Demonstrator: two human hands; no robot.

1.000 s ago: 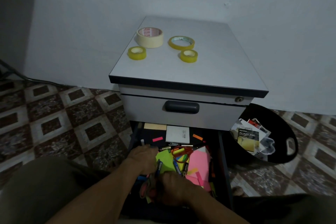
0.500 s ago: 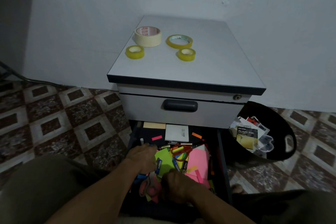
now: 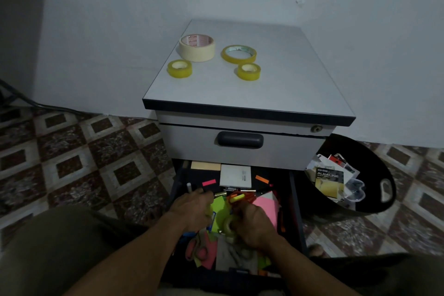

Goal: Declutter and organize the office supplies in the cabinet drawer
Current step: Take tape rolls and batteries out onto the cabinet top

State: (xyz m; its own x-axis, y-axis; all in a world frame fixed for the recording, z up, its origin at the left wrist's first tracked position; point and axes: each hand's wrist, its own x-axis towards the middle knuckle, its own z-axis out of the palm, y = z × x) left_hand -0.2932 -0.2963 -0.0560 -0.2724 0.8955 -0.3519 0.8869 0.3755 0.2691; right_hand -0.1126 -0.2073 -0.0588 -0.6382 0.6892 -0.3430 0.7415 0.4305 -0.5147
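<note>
Both hands are down in the open drawer point(image 3: 294, 202), near its front. The right hand point(image 3: 255, 227) curls round a small clear tape roll point(image 3: 227, 224) above the clutter. The left hand point(image 3: 192, 209) lies knuckles-up on the green notes point(image 3: 222, 206); I cannot tell whether it grips anything.

Sorting looks barely begun inside. Pink scissors point(image 3: 197, 250), pink notes point(image 3: 266, 206), orange scissors point(image 3: 240, 197), pens and loose flags lie mixed. Only the white pad point(image 3: 235, 176) and tan pad point(image 3: 206, 166) at the back lie square.

Some work looks done outside: packaging point(image 3: 331, 180) fills the bin point(image 3: 382, 163) just right of the drawer. 4 rolls sit grouped on the cabinet top point(image 3: 288, 84): cream roll point(image 3: 197, 49), yellow ring point(image 3: 239, 54) and 2 small ones, left roll point(image 3: 179, 69) and right roll point(image 3: 248, 71). The held roll probably joins them.

Room is tight. The drawer walls hem both wrists, and the closed upper drawer point(image 3: 288, 149) overhangs the back. A lift likely has to come toward the person before rising past the top's dark front edge. The top's front and right stand bare.
</note>
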